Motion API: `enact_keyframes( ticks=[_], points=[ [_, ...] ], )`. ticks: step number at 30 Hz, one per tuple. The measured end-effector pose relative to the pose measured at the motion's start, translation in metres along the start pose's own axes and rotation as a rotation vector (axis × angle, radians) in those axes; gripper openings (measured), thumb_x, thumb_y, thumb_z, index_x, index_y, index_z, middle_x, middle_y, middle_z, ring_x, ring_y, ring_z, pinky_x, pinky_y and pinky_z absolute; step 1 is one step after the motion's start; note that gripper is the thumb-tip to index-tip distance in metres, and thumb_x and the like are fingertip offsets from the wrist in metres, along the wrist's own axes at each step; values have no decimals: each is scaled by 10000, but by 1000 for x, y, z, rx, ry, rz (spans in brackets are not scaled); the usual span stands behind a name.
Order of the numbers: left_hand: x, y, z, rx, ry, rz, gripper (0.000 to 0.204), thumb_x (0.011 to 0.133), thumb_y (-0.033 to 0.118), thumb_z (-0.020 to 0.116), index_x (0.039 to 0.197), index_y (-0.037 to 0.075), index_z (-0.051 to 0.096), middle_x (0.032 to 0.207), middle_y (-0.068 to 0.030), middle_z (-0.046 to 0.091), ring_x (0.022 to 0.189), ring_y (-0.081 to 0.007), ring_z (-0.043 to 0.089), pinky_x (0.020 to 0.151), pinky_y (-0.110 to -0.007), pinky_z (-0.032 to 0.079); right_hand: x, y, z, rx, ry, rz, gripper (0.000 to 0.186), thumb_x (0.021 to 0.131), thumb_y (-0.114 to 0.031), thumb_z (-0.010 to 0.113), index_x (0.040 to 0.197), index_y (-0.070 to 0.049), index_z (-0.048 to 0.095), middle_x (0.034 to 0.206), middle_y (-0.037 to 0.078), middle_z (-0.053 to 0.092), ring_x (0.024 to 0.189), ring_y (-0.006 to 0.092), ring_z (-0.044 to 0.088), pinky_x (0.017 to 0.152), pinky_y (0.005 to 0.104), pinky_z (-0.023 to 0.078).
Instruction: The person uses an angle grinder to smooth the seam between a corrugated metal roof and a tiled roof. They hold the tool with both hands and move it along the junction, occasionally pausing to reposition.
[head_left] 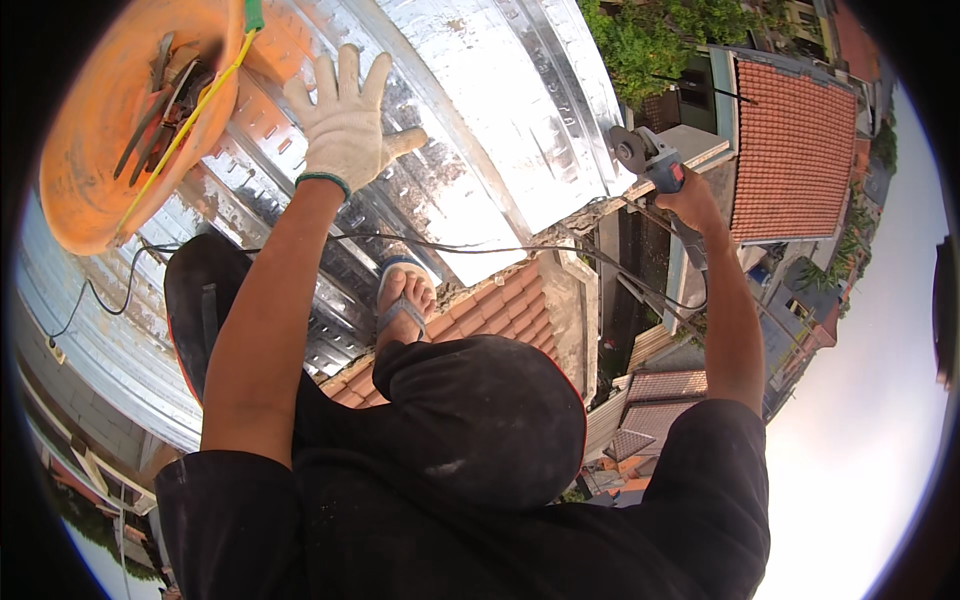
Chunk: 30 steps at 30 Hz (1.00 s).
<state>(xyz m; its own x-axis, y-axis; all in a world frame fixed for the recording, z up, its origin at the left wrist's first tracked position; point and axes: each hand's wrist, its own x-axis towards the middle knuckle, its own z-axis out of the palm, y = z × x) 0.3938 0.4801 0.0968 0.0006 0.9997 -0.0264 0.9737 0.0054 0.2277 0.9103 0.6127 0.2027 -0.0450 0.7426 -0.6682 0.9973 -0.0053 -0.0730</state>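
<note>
My left hand, in a pale knit glove with a green cuff, lies with fingers spread on the shiny ribbed metal sheet. Bare and stretched out to the right, my right hand is closed around the body of an angle grinder. The grinder's round disc is at the right edge of the metal sheet; whether it touches cannot be made out. A dark power cord runs from the grinder's side leftward across the sheet, under my left forearm.
At upper left sits an orange tub holding tools, with a yellow strap across it. My sandalled foot rests by the sheet's edge near reddish roof tiles. Beyond the edge is a drop toward houses, a tiled roof and trees.
</note>
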Motion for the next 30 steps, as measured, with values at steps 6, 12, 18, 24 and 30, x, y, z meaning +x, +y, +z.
enact_keyframes(
  ticks=[6,12,18,24,30],
  points=[
    [1,0,3,-20,27,7,1039,853,723,788,1628,111,464,1639,-244,402,1504,-447,325,1156,-731,187,0,1,-2,-45,-8,27,731,715,-237,851,1361,54,669,1192,281,777,1145,446,747,989,470,575],
    [1,1,0,-13,8,3,1033,850,728,785,1622,117,471,1620,-228,419,1492,-426,338,1151,-708,205,-6,7,5,-10,34,-34,708,695,-235,860,1313,62,681,1159,268,776,1111,441,745,982,473,570],
    [-2,0,3,8,17,1,1045,839,746,783,1616,118,479,1606,-233,433,1485,-418,350,1155,-697,209,4,-3,1,-9,19,-13,742,719,-269,838,1347,82,656,1188,298,765,1127,458,741,973,477,574],
    [2,2,-3,17,12,6,1045,837,749,779,1610,110,485,1624,-246,424,1491,-423,352,1161,-700,205,7,4,6,-51,13,15,717,712,-232,858,1326,83,663,1174,294,768,1118,432,754,966,471,578],
    [1,3,-3,9,-6,0,1045,836,739,785,1599,90,486,1610,-250,430,1477,-417,363,1137,-689,226,8,-6,6,81,68,-19,695,698,-238,881,1282,78,674,1169,285,773,1133,430,754,963,465,584]
  ],
)
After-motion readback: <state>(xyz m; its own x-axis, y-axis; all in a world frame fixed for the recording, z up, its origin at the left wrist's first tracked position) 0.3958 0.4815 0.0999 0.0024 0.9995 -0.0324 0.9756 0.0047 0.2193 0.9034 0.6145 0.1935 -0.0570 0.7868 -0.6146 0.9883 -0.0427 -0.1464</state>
